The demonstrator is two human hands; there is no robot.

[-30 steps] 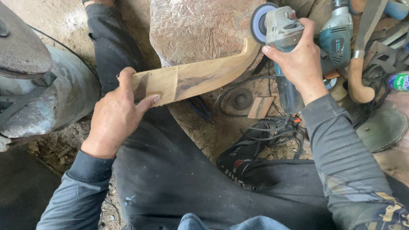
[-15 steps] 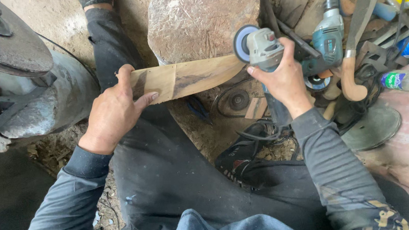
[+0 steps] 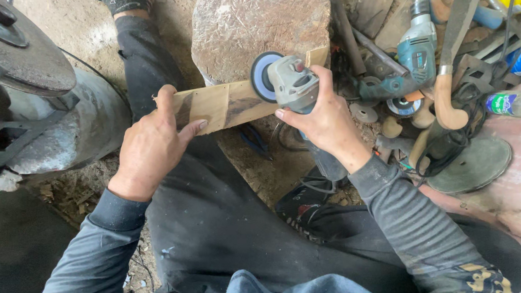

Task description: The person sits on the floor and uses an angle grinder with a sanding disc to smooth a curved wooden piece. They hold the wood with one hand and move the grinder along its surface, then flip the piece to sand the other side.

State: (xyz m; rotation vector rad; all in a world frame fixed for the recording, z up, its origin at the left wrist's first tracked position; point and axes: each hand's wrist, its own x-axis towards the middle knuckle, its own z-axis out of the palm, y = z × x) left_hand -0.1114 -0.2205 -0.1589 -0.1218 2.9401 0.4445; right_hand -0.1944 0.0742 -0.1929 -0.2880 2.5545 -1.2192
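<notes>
My left hand [image 3: 152,147] grips the near end of a long, curved piece of light and dark wood [image 3: 222,104], which lies across a big stone block [image 3: 260,24]. My right hand [image 3: 324,116] holds a grey angle grinder [image 3: 290,82] with a blue-grey disc. The disc rests against the middle of the wood. The far end of the wood pokes out past the grinder at the stone's right edge. I sit on the ground with dark trousers [image 3: 217,226] under both arms.
A grey metal machine with a round disc [image 3: 25,87] stands at the left. At the right lies a heap of tools: a teal electric drill [image 3: 416,52], wooden handles [image 3: 445,101], cables, a round grey disc [image 3: 472,165], bottles. Bare dirt lies behind.
My right hand has carried the grinder leftward along the wood, from its far curved end to its middle. The left hand has kept its hold on the near end.
</notes>
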